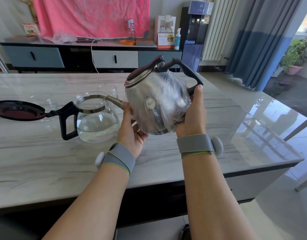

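**Steel kettle (154, 103) tipped over the glass carafe (97, 122)**

Steel, wrapped in clear plastic film, the kettle hangs in the air above the marble-patterned table (45, 161), held between both your hands and tilted down to your left. Its thin spout (114, 100) reaches over the carafe's open mouth; whether water is running from it cannot be told.

Your left hand (132, 129) cups the kettle from below, palm up. The thumb presses on the wall just beside the root of the spout, while the fingers are hidden under the body, so you cannot tell how they lie. Your right hand (192, 115) grips the rear of the kettle, its thumb laid against the lower end of the black handle (189, 71) and its fingers wrapped out of sight behind the film. Each wrist wears a grey band.

The carafe stands on the table just left of your left hand, partly filled with clear water, its black handle turned towards you and its hinged lid (17, 110) swung open flat to the left. A clear glass (107, 90) stands behind it, and another (47, 104) beyond the lid.

Past the table a low sideboard (80, 54) runs along the wall under a pink cloth (90, 16), with a water dispenser (196, 32) at its right end
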`<state>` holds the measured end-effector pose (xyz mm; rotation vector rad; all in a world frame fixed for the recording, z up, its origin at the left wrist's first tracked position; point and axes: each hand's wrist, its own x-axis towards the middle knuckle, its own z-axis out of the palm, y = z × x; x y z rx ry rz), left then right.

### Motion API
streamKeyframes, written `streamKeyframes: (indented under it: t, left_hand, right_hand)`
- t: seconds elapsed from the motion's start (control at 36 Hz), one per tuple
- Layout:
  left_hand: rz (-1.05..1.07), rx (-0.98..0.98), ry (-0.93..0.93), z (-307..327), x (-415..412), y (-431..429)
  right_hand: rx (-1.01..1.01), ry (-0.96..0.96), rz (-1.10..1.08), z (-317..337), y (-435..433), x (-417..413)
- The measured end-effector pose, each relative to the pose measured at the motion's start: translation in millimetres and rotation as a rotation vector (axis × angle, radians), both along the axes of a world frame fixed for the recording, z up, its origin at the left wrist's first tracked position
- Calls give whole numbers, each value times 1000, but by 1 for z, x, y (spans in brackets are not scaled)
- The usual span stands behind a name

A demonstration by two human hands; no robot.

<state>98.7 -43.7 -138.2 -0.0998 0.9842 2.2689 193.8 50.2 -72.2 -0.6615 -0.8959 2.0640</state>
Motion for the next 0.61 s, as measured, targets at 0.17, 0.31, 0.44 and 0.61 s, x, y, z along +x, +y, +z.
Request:
streamKeyframes:
  t: [0.17,0.31,0.44,0.61]
  left_hand:
    - [0,2,7,-1,-2,0]
    - [-3,-5,10,-1,-1,0]
    - [-4,-8,9,-1,0,1]
    - [-9,-5,10,0,0,0]
  right_hand:
    - [18,-1,-7,0,0,-1]
    - [9,10,2,1,0,-1]
    - [10,-1,-7,-1,2,-1]
    - [12,3,-4,0,4,-1]
